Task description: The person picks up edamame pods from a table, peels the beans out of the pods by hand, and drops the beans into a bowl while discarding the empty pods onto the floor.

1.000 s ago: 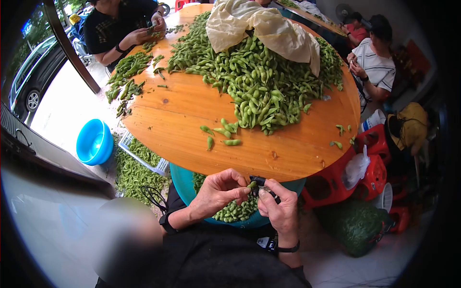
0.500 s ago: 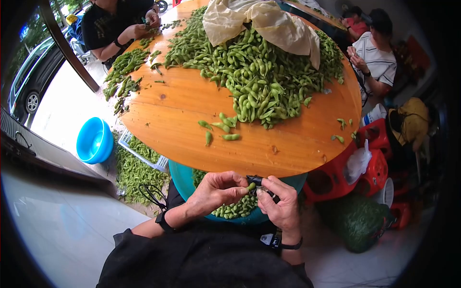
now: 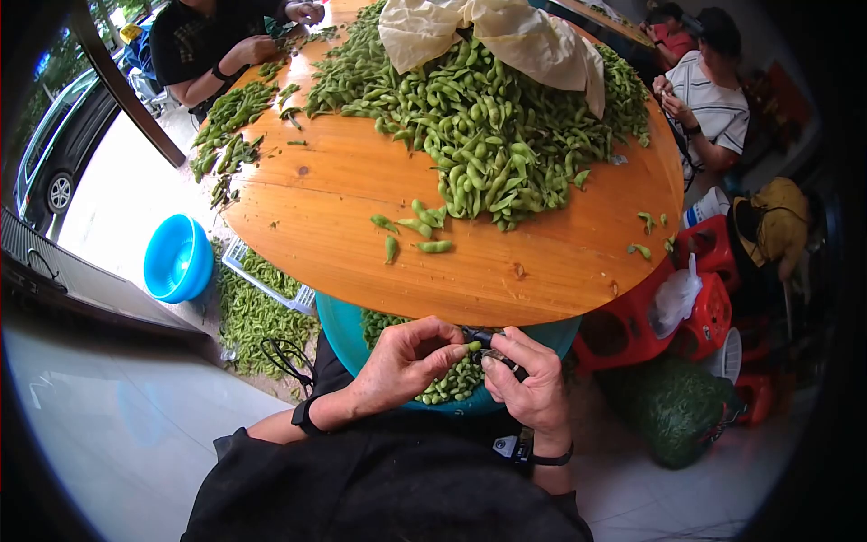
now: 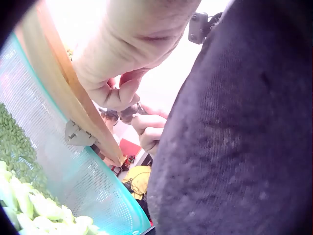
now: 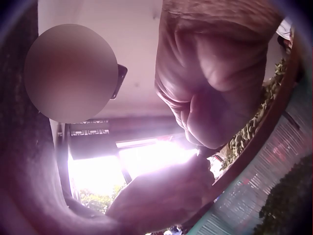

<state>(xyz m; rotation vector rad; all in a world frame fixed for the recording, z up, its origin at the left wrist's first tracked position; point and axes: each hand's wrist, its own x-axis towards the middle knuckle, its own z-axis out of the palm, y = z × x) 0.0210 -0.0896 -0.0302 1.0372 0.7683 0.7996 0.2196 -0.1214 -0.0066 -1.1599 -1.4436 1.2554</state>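
Just off the near edge of the round wooden table, my left hand pinches a green soybean pod between thumb and fingers. Facing it, my right hand grips a small black tool, largely covered by the fingers; I cannot tell its exact kind. The tool meets the pod's end in the head view. Below both hands, a teal mesh-sided basket holds many pods. Both hands also show in the left wrist view, the left one nearer.
A big heap of soybean pods lies on the wooden table, partly under a cream cloth. Several loose pods lie nearer. Blue basin and white crate at left; red stools and dark green sack at right. Other people sit around.
My hands stay close together with the pod and the tool between them, shifting only slightly. The view has tipped a little, so the table sits higher. The person across has moved their hands apart.
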